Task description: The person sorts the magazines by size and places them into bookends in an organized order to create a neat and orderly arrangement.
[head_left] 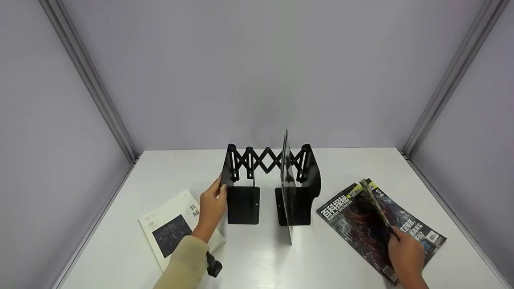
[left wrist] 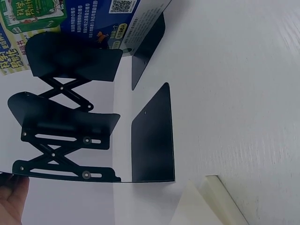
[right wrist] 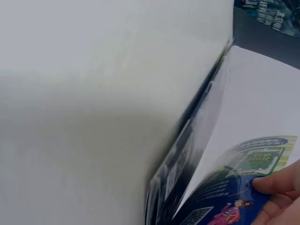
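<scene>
A black expandable bookend (head_left: pixel 267 160) with a criss-cross back stands mid-table. My left hand (head_left: pixel 213 202) grips its left end plate; in the left wrist view, only part of that hand (left wrist: pixel 11 197) shows at the edge. One magazine (head_left: pixel 286 188) stands upright by the right end plate, its blue back cover (left wrist: pixel 101 21) visible in the left wrist view. My right hand (head_left: pixel 405 251) pinches another magazine (head_left: pixel 376 204), seen nearly edge-on above overlapping magazines (head_left: pixel 341 224). In the right wrist view, the thumb presses its blue printed cover (right wrist: pixel 225 201).
A white book (head_left: pixel 176 208) with a dark picture on its cover lies at the left, partly behind the left forearm. Grey walls enclose the white table (head_left: pixel 257 257) at the back and sides. A small black device (head_left: pixel 214 267) sits on the left wrist.
</scene>
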The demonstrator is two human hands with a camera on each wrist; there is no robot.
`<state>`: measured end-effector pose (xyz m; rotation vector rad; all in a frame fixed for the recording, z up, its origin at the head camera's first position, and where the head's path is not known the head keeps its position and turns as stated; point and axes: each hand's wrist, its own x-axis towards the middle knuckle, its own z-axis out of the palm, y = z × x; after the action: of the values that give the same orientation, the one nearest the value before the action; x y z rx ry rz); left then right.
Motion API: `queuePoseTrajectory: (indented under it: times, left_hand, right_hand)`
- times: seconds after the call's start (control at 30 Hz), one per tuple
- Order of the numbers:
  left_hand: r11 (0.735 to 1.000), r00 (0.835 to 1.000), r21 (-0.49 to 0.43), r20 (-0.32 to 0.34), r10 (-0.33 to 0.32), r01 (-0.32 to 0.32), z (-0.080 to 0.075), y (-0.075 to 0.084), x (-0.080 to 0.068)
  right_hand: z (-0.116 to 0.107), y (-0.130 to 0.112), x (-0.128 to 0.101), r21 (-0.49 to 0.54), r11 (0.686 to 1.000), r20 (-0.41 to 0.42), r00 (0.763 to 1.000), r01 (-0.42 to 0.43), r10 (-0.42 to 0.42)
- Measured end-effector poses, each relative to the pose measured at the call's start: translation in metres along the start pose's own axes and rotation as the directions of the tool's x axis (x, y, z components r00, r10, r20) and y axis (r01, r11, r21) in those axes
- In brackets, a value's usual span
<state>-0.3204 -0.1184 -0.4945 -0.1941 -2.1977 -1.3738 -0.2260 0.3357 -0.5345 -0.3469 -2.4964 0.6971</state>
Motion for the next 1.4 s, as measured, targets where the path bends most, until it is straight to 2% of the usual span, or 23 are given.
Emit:
queuePoseTrajectory:
  times: [0.2,0.4,0.63,0.73,0.9,1.03,1.13,1.27,1.4]
  left_hand:
    - [1.000,1.000,0.003,0.009,-0.007,0.007,0.001,0.001,-0.002]
    - [1.000,1.000,0.001,0.008,-0.006,0.006,0.002,0.001,-0.002]
    - [1.000,1.000,-0.017,0.010,-0.015,0.015,0.005,0.002,-0.003]
    - [1.000,1.000,-0.007,0.010,-0.015,0.015,0.005,0.002,-0.003]
    - [1.000,1.000,0.000,0.005,0.003,-0.003,0.004,0.002,-0.002]
    - [1.000,1.000,0.006,0.002,0.017,-0.017,0.003,0.002,-0.001]
    - [1.000,1.000,0.004,0.002,0.016,-0.016,0.003,0.002,-0.001]
    - [1.000,1.000,-0.009,0.017,0.006,-0.006,0.004,0.003,-0.002]
    - [1.000,1.000,-0.011,0.020,0.011,-0.011,0.005,0.001,-0.002]
  right_hand:
    - [-0.005,-0.006,-0.011,0.039,0.998,-0.052,0.997,-0.050,0.052]
    - [-0.009,-0.015,-0.022,0.118,0.991,-0.130,0.988,-0.062,0.078]
    - [-0.015,-0.021,-0.036,0.138,0.982,-0.196,0.969,-0.126,0.151]
    - [-0.017,-0.025,-0.040,0.172,0.972,-0.200,0.961,-0.157,0.191]
    - [-0.021,-0.035,-0.045,0.219,0.947,-0.154,0.950,-0.237,0.273]
    - [-0.022,-0.042,-0.049,0.284,0.923,-0.151,0.938,-0.261,0.311]
    - [-0.023,-0.045,-0.053,0.332,0.891,-0.108,0.925,-0.311,0.363]
    - [-0.030,-0.043,-0.057,0.334,0.842,0.036,0.898,-0.424,0.438]
    - [-0.036,-0.042,-0.057,0.388,0.787,0.173,0.876,-0.481,0.450]
